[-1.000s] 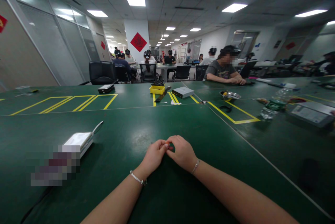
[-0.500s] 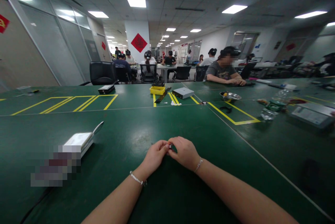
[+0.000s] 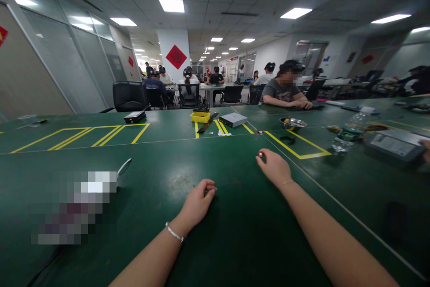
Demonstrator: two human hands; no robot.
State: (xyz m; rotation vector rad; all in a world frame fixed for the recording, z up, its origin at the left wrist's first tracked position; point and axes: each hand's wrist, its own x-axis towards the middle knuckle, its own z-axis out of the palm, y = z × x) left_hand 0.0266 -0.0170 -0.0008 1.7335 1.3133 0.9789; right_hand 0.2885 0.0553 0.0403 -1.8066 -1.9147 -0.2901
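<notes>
The right hand (image 3: 274,168) pinches a small red-and-silver piece (image 3: 260,155) between thumb and fingertips; whether either touches the table (image 3: 141,215) I cannot tell. The piece is nearer the table's far edge than the left hand (image 3: 197,199), which is half open, its fingers loosely bent and its thumb apart from them. The two hands are well apart. Along the far edge, from left to right, lie a black case (image 3: 135,117), a yellow tray (image 3: 200,118) holding black items, a grey box (image 3: 233,119) and a metal bowl (image 3: 295,123). A bottle (image 3: 343,143) stands toward the right edge, beside a metal case (image 3: 394,144). Another person (image 3: 284,94) sits at the far edge, forearms on the table.
</notes>
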